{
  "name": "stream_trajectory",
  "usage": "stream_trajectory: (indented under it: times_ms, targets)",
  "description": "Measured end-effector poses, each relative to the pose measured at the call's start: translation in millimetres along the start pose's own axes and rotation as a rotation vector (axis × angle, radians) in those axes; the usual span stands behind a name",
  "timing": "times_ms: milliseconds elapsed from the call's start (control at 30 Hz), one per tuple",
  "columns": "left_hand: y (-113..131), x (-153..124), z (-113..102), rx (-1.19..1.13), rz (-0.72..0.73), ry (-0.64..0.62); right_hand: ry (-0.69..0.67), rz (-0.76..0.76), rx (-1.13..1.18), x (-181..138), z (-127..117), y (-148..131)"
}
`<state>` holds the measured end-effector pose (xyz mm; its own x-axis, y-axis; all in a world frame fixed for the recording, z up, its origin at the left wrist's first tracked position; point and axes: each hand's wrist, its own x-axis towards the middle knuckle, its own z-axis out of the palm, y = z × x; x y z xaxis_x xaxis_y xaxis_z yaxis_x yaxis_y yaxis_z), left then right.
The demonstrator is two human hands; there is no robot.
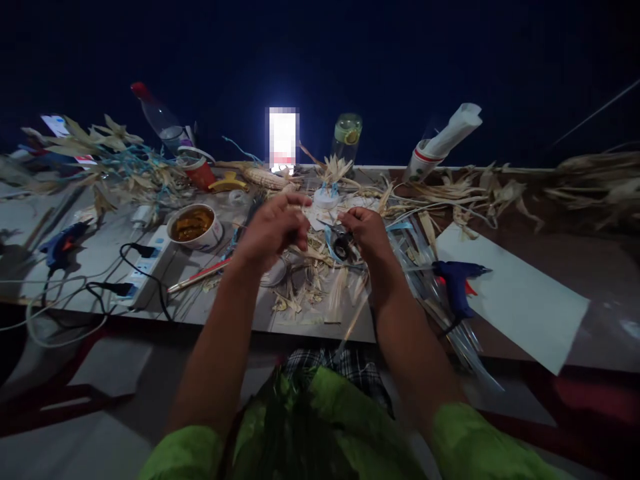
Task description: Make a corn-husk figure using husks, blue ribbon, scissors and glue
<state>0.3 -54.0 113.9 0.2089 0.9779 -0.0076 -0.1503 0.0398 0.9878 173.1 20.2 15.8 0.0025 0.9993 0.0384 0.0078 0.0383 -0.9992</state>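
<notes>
Both my hands hover over a pile of dried corn husk scraps at the table's middle. My left hand is curled, fingers pinched on a thin pale husk strip that runs toward my right hand. My right hand is closed around the other end, just above black-handled scissors lying on the husks. A small white husk piece with blue ribbon stands just beyond my fingers.
A blue glue gun lies right of my right hand beside white paper. Another glue gun, a power strip with cords and a bowl sit left. Bottles, a bright lamp and husks line the back.
</notes>
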Motion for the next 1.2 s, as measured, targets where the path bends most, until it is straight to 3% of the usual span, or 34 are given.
stream_trajectory:
  times_ms: [67,167,233,467,700,967,1200]
  targets:
    - [-34,5,-1,-0.045,-0.183,0.043,-0.007,0.032,0.098,1,0,-1]
    - [-73,12,-3,-0.118,-0.296,0.108,-0.033,0.075,0.280,2,-1,-6]
    - [-85,16,-3,-0.163,-0.334,0.104,-0.076,0.123,0.378,2,-2,-9]
    - [-91,8,-5,-0.187,-0.347,-0.101,-0.122,0.175,0.466,1,-3,-13]
    - [-89,-11,-9,-0.150,-0.473,-0.294,-0.120,0.172,0.441,2,-2,-11]
    - [-82,27,0,-0.304,-0.306,-0.060,-0.200,0.160,0.393,-5,6,-12]
    - [-84,37,0,-0.304,-0.363,-0.006,-0.138,0.180,0.398,0,-3,-14]
